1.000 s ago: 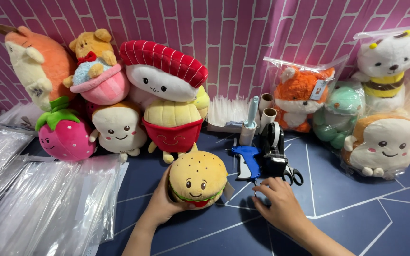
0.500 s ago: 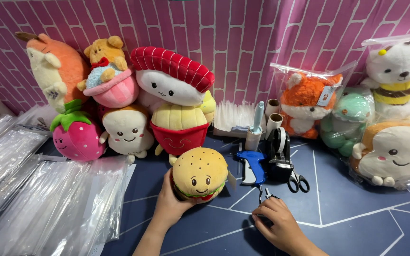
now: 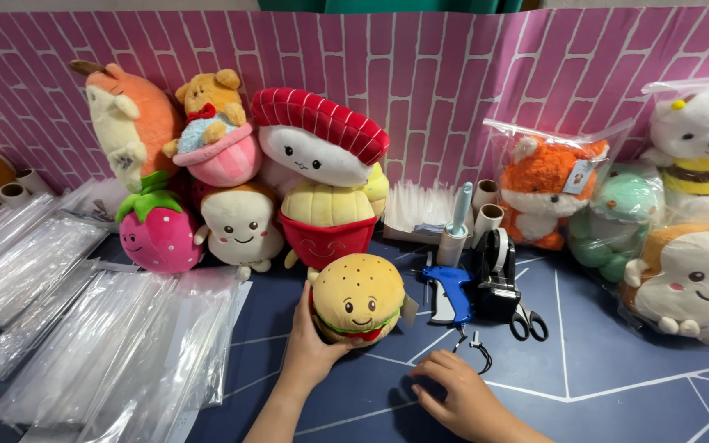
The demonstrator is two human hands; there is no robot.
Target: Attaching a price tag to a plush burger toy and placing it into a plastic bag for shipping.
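My left hand (image 3: 309,349) grips a burger-shaped plush toy (image 3: 359,297) from its left side, holding it upright on the dark blue mat (image 3: 617,361). My right hand (image 3: 457,398) rests flat on the mat below and to the right of the burger, fingers spread, holding nothing. A small black loop-shaped tool (image 3: 476,346) lies just above its fingertips. A blue tagging gun (image 3: 450,293) lies right of the burger.
Plush toys are stacked at the pink brick backdrop: strawberry (image 3: 156,234), toast (image 3: 240,226), fries (image 3: 326,221), sushi (image 3: 317,139). Bagged plush toys (image 3: 547,184) sit right. Clear bags (image 3: 116,344) lie left. A tape dispenser (image 3: 496,275), scissors (image 3: 527,320) and lint roller (image 3: 455,230) stand nearby.
The view has shifted so the scene sits further right and lower. My right hand has drawn back from the tools and settled flat on the mat. My left hand keeps hold of the burger plush.
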